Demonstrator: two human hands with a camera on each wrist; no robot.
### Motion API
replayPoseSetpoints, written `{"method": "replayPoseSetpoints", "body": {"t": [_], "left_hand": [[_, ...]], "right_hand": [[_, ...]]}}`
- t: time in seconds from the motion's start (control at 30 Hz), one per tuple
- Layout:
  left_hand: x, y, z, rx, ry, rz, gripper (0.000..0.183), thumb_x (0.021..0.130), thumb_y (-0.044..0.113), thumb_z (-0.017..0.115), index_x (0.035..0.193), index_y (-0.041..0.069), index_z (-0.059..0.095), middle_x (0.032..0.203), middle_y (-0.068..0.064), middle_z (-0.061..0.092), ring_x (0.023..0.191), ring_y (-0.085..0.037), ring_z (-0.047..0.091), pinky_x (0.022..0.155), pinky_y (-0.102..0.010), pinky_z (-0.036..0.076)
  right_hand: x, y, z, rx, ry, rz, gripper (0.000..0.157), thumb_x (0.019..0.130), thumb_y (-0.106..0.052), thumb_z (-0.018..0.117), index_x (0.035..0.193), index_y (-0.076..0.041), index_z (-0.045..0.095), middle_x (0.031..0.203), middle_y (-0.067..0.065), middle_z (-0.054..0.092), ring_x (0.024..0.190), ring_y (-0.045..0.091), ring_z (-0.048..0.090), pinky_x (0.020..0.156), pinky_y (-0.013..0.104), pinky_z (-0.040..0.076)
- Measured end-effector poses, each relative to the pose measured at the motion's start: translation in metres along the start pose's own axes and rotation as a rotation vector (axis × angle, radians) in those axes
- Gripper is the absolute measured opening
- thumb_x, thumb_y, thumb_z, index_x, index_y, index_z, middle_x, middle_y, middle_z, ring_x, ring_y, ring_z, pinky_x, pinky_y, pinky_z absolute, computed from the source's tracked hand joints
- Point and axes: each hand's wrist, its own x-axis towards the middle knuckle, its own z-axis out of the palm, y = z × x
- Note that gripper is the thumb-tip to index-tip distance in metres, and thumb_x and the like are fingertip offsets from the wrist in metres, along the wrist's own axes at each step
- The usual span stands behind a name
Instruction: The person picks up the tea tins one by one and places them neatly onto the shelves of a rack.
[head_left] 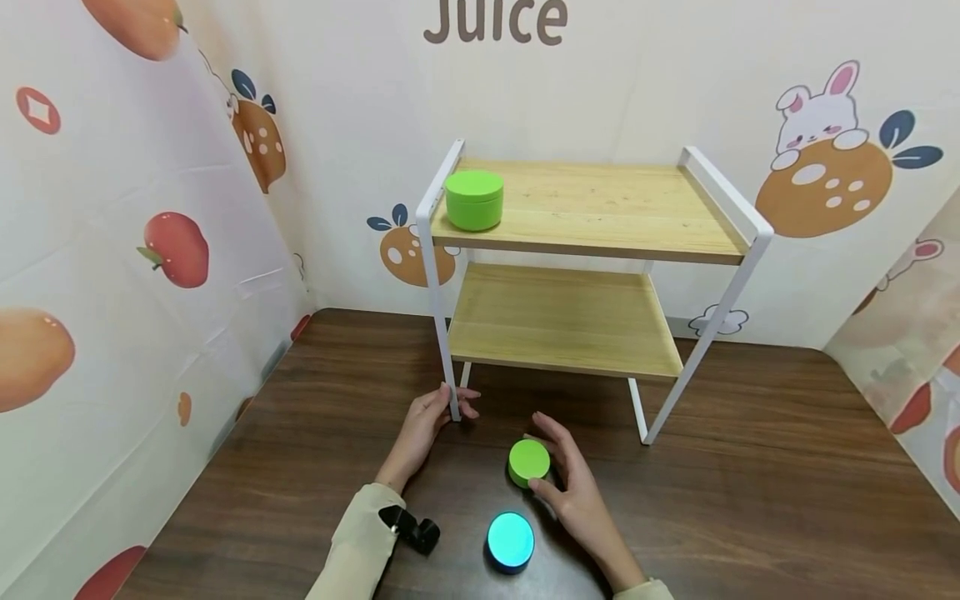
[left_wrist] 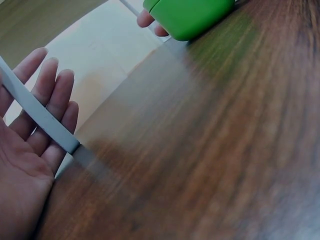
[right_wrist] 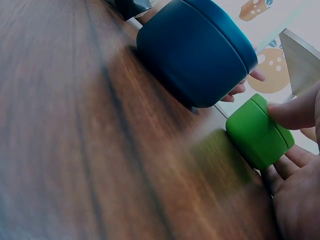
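Note:
A small round green container with a lid (head_left: 528, 463) stands on the table. My right hand (head_left: 572, 492) holds it, with the thumb (right_wrist: 292, 114) against the lid and the other fingers round its far side. A blue round container (head_left: 511, 541) stands closer to me and touches neither hand. My left hand (head_left: 426, 429) is at the foot of the white front left leg (head_left: 438, 325) of a two-tier shelf, thumb on the near side and loosely bent fingers (left_wrist: 60, 95) behind it. On the top board's left end sits a larger green round container (head_left: 475, 201).
The shelf's wooden top board (head_left: 592, 208) and lower board (head_left: 562, 325) lie between white metal side frames. Brown wood-grain tabletop (head_left: 750, 500) spreads around it. Behind hangs a printed fruit-pattern curtain (head_left: 330, 125). A black mount (head_left: 411, 531) is on my left wrist.

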Motion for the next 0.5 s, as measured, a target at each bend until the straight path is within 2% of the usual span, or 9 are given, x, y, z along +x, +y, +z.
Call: {"method": "replayPoseSetpoints", "body": {"t": [0.13, 0.3, 0.5], "left_hand": [[0.0001, 0.0003, 0.0001, 0.006, 0.0, -0.002, 0.072, 0.116, 0.047, 0.027, 0.127, -0.011, 0.068, 0.11, -0.026, 0.074, 0.108, -0.02, 0.073, 0.101, -0.027, 0.051], [0.0003, -0.0002, 0.0001, 0.01, 0.001, -0.003, 0.071, 0.116, 0.047, 0.027, 0.128, -0.009, 0.068, 0.106, -0.019, 0.076, 0.11, -0.026, 0.073, 0.102, -0.028, 0.051], [0.0005, -0.0002, -0.0006, 0.003, 0.001, -0.004, 0.071, 0.116, 0.048, 0.028, 0.128, -0.008, 0.069, 0.106, -0.019, 0.076, 0.108, -0.022, 0.073, 0.103, -0.029, 0.051]], "right_hand": [[0.0004, -0.001, -0.0004, -0.005, 0.003, 0.02, 0.09, 0.088, 0.017, 0.067, 0.165, -0.016, 0.032, 0.169, 0.02, 0.034, 0.143, 0.036, 0.052, 0.109, 0.013, 0.038], [0.0002, -0.0018, -0.0009, -0.013, -0.001, 0.038, 0.09, 0.088, 0.016, 0.069, 0.165, -0.011, 0.031, 0.167, 0.017, 0.04, 0.144, 0.038, 0.051, 0.111, 0.015, 0.038], [-0.0004, -0.0021, -0.0005, -0.033, 0.005, 0.051, 0.09, 0.089, 0.012, 0.07, 0.166, -0.016, 0.031, 0.16, 0.012, 0.052, 0.145, 0.035, 0.05, 0.113, 0.015, 0.035]]}}
